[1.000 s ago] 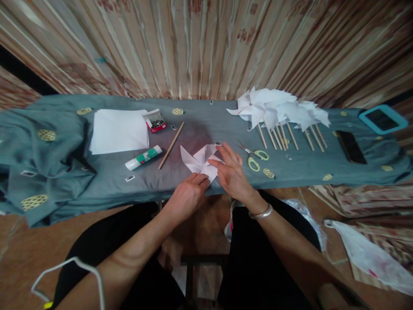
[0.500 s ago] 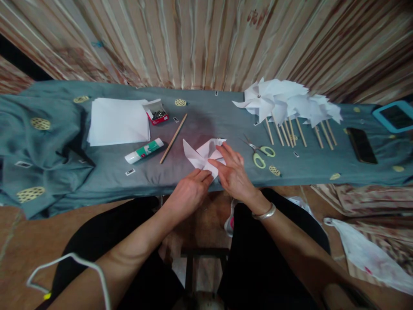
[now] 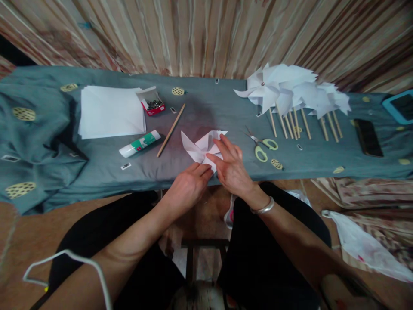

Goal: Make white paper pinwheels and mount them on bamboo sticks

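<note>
A white paper pinwheel (image 3: 197,151), without a stick, lies on the cloth near the front edge, its blades folded toward the middle. My left hand (image 3: 191,181) pinches its lower edge between thumb and fingers. On its right side my right hand (image 3: 232,165) presses the paper, thumb near the centre and fingers bent over the right blade. To the left lies a wooden stick (image 3: 171,130). Beyond it are a glue stick (image 3: 140,144) and a small red-and-white box (image 3: 154,104) of metal pins. Scissors (image 3: 261,145) with pale green handles rest right of my right hand.
A stack of white paper (image 3: 111,113) lies at the left on the grey-green cloth (image 3: 206,101). Several finished pinwheels (image 3: 292,92) on sticks are piled at the back right. Farther right are a dark phone (image 3: 368,137) and a blue-framed device (image 3: 400,111). A pleated curtain (image 3: 193,38) hangs behind.
The view has shifted slightly, so the table sits higher in the picture. Both hands keep their places on the paper pinwheel, with hardly any visible movement.
</note>
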Available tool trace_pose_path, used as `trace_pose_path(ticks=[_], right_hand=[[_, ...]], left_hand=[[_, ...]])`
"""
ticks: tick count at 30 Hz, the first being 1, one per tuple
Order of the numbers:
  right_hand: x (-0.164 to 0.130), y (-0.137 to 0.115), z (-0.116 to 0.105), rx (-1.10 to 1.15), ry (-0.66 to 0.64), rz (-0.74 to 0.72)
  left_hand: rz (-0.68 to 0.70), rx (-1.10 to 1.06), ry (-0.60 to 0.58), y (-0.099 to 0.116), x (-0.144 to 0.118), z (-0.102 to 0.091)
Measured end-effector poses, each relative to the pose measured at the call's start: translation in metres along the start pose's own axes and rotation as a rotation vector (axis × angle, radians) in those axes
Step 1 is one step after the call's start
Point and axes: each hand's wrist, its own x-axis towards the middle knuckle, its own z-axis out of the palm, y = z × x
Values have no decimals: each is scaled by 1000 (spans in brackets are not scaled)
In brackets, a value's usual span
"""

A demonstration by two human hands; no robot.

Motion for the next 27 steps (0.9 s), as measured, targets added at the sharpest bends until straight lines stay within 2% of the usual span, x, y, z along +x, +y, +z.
trace_pose_path(ticks=[5,9,13,16,23,27], right_hand=[[4,0,6,38,15,6],[5,1,11,53,35,10],[8,0,14,68,63,18],[10,-2,13,71,72,10],[8,3,7,158,124,102],[8,10,8,287,194,150]], left_hand=[[-1,-131,118,-6,-4,5],[-32,-266,278,-15,-10,-6],[-200,-375,365,-21,-14,-23],[-293,-430,395,-24,-15,-28],[-473,-562,504,-36,-15,-16],[-573,-756,485,-40,-15,-7]])
